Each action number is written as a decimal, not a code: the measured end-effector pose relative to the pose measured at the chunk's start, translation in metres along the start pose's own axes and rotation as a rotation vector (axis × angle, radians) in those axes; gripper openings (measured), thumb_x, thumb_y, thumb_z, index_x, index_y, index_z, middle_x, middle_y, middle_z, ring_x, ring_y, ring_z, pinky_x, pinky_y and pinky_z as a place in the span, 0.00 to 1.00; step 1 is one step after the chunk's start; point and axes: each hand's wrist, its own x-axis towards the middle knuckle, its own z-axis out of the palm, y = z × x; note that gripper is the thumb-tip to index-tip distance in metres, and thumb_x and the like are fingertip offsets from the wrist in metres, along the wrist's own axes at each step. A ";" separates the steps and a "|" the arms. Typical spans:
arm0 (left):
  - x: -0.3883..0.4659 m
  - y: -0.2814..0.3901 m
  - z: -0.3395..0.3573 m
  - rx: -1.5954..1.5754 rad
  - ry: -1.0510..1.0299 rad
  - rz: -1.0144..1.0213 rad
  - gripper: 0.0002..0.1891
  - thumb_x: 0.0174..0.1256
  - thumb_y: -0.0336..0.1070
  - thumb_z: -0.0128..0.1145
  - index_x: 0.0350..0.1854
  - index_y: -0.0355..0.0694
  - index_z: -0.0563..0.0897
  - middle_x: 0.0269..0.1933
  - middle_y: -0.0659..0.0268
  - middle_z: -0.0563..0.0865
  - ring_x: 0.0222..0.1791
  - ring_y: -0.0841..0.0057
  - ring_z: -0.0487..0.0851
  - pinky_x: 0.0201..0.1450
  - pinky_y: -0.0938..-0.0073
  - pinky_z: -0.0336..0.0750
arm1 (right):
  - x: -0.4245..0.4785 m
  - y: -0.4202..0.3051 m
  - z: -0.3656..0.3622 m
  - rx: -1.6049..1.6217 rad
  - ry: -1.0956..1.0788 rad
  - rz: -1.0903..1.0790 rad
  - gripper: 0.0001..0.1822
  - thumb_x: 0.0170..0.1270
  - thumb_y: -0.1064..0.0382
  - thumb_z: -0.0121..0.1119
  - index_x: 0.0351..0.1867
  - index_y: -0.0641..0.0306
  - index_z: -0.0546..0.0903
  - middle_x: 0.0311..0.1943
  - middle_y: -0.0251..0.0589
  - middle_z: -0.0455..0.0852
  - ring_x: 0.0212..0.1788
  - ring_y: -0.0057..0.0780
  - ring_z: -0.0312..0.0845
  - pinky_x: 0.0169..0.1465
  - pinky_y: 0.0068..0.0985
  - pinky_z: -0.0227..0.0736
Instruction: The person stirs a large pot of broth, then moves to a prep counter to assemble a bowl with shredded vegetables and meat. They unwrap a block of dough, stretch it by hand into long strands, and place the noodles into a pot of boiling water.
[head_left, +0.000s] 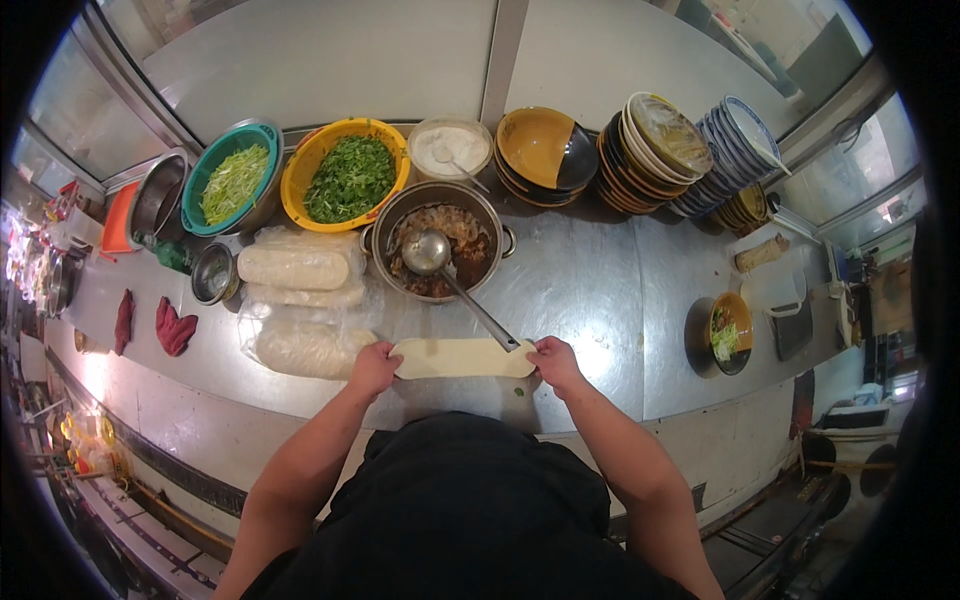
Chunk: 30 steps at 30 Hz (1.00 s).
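A flat, oblong strip of dough (457, 358) stretches level between my two hands, close to the front of the steel counter. My left hand (377, 369) pinches its left end, and my right hand (556, 366) pinches its right end. Just beyond it stands a steel pot (491, 259) of dark, chunky sauce with a ladle (426, 251) in it; the ladle's handle reaches over the strip near my right hand. Plastic-wrapped dough pieces (304, 349) lie beside my left hand, with more wrapped dough (296, 268) behind them.
Along the back stand a teal basket of shredded vegetables (192, 202), a yellow basket of chopped greens (289, 195), a tub of white powder (450, 146) and stacked bowls (532, 146). A filled bowl (742, 311) and a plastic jug (772, 289) are at right; red cloths (175, 327) lie left.
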 end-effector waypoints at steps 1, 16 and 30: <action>0.001 0.000 0.001 0.004 0.006 -0.013 0.08 0.62 0.28 0.59 0.41 0.29 0.81 0.31 0.62 0.85 0.26 0.77 0.83 0.24 0.76 0.79 | 0.003 0.002 -0.001 -0.005 0.013 0.005 0.08 0.57 0.72 0.64 0.36 0.67 0.77 0.30 0.37 0.83 0.31 0.22 0.78 0.35 0.21 0.73; -0.007 0.026 0.015 0.727 0.138 0.151 0.14 0.60 0.38 0.57 0.45 0.36 0.75 0.37 0.46 0.85 0.40 0.49 0.83 0.44 0.52 0.76 | 0.000 -0.009 0.003 -0.623 0.175 -0.129 0.14 0.53 0.59 0.66 0.37 0.64 0.79 0.31 0.47 0.85 0.36 0.44 0.83 0.42 0.35 0.76; -0.007 0.024 0.017 0.819 0.184 0.225 0.16 0.59 0.38 0.57 0.48 0.37 0.77 0.47 0.50 0.81 0.44 0.51 0.82 0.47 0.54 0.77 | -0.008 -0.010 0.001 -0.696 0.137 -0.117 0.18 0.55 0.57 0.65 0.44 0.64 0.78 0.40 0.50 0.83 0.45 0.47 0.80 0.49 0.37 0.75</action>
